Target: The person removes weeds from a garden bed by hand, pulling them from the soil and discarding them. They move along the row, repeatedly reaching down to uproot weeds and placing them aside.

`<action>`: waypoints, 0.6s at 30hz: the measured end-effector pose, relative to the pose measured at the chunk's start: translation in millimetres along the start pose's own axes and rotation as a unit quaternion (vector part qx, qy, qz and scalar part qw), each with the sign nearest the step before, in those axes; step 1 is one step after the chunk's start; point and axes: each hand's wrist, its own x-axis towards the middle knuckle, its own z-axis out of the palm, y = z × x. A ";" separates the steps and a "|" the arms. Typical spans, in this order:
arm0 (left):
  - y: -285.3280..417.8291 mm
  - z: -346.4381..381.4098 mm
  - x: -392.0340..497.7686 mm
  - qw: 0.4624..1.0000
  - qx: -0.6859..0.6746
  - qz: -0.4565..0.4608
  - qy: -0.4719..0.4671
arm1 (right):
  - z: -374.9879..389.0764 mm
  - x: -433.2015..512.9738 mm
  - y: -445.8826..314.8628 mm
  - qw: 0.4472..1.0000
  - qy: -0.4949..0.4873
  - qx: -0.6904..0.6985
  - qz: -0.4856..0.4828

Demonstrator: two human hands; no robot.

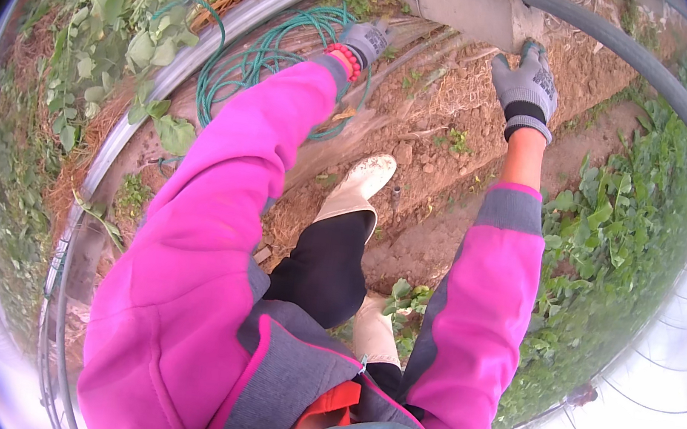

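My left hand [368, 40], in a grey work glove with a red bead bracelet at the wrist, is just beside a loose coil of green rope [267, 47]. Its fingers are blurred and partly turned away, so I cannot tell if they hold anything. My right hand [529, 86], gloved alike, reaches to the lower right corner of a grey concrete block [465, 11]. The thumb stands apart from the fingers and nothing shows in the grasp. Whether the fingertips touch the block, I cannot tell.
A curved metal pipe [210, 44] arches on the left, and a grey one [644, 68] crosses the upper right. Leafy plants [613, 222] grow on the right, with more vines [110, 18] at left. My white boot [367, 176] stands on bare soil [426, 224].
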 end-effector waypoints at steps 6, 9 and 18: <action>-24.0 6.8 10.0 0.995 -0.090 0.026 0.017 | 0.3 -1.4 -4.0 1.000 0.004 -0.013 0.006; -34.8 6.3 16.0 0.970 -0.235 -0.066 -0.001 | 0.5 -2.4 -4.2 1.000 0.000 -0.022 0.009; -28.8 -28.7 -34.4 0.922 -0.343 -0.163 0.080 | 0.6 -1.0 -1.2 1.000 0.005 -0.026 -0.001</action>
